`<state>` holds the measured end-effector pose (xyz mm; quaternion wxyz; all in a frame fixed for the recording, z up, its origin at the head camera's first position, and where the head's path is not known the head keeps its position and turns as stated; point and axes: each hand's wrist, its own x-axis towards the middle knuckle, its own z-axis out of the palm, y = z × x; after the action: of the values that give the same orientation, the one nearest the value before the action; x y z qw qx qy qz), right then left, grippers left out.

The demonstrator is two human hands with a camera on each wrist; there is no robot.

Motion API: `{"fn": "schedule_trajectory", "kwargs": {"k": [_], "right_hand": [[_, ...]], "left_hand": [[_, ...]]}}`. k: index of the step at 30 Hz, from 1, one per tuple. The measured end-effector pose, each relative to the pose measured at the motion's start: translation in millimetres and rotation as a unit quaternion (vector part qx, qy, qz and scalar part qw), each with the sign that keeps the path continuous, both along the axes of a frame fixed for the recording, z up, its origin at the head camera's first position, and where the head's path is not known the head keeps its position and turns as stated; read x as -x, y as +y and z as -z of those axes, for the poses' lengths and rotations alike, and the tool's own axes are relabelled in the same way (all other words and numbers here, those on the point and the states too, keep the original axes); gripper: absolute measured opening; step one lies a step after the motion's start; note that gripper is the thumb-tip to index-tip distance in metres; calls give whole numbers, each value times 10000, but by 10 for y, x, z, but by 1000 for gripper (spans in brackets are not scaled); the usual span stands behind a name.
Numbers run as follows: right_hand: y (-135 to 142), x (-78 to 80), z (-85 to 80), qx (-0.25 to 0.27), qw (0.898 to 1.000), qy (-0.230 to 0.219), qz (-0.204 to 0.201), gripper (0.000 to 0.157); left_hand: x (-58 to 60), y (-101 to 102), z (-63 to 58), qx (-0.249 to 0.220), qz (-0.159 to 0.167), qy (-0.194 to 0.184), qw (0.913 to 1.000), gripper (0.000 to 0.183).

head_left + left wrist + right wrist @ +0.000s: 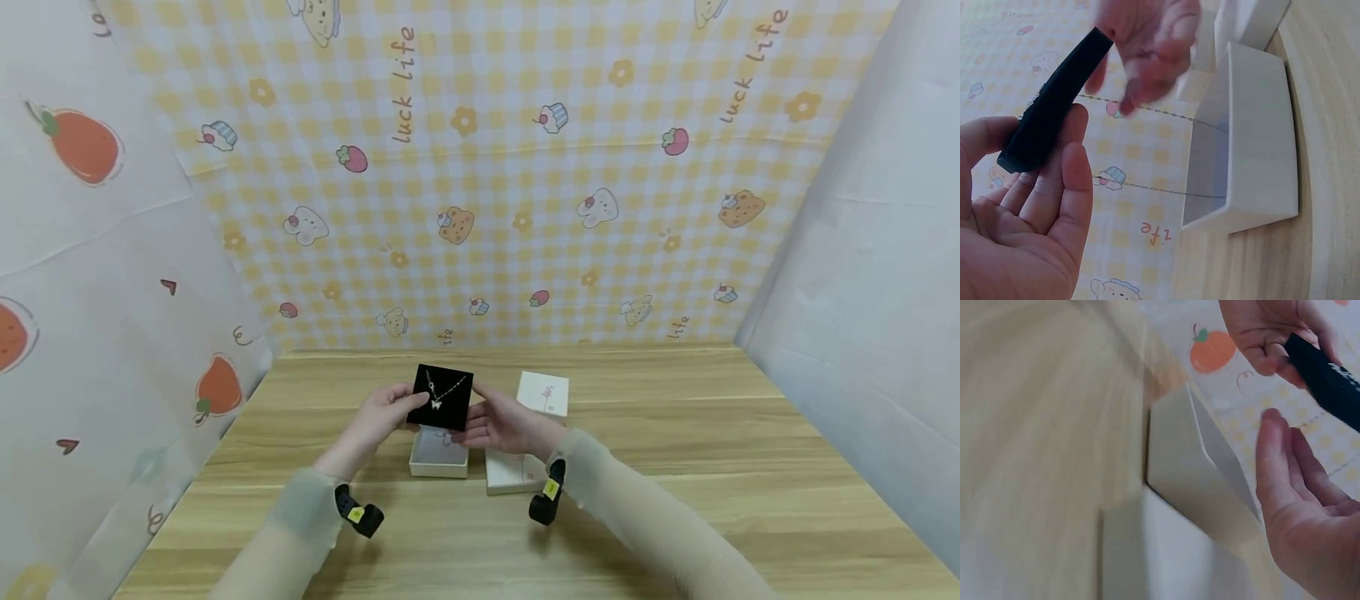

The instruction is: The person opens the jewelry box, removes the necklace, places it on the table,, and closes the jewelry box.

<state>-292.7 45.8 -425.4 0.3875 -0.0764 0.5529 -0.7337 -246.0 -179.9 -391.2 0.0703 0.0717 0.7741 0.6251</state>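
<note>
A black square pad [440, 397] with a silver butterfly necklace [437, 398] pinned to it is held up over a small open white box [438, 457]. My left hand [386, 412] pinches the pad's left edge between thumb and fingers. In the left wrist view the pad [1054, 103] lies across those fingers, and the necklace's chain [1154, 109] trails toward the box [1254, 144]. My right hand [498, 421] is at the pad's right edge with fingers loosely extended. In the right wrist view its fingers [1291, 481] are straight, just below the pad [1329, 378].
A white lid with a pink flower print [543, 392] lies behind my right hand, and another white box piece [510, 472] sits under that wrist. The wooden table [675, 467] is walled by patterned cloth at the back and both sides.
</note>
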Motion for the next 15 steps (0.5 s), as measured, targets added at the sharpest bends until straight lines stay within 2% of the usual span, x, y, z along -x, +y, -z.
{"fn": "schedule_trajectory", "kwargs": {"k": [3, 6, 12, 15], "right_hand": [[-81, -13, 38, 380, 9983, -399, -191, 85], [-149, -19, 51, 664, 9959, -504, -365, 83], [-236, 8, 23, 1300, 9872, -381, -839, 73], [-260, 30, -8, 1608, 9819, -461, -884, 60]], "left_hand": [[-7, 1, -23, -103, 39, -5, 9999, 38], [-21, -1, -46, -185, 126, 17, 9997, 37], [-42, -15, -53, -379, 420, 16, 9984, 36], [-48, -20, -35, -410, 577, 43, 9975, 33]]}}
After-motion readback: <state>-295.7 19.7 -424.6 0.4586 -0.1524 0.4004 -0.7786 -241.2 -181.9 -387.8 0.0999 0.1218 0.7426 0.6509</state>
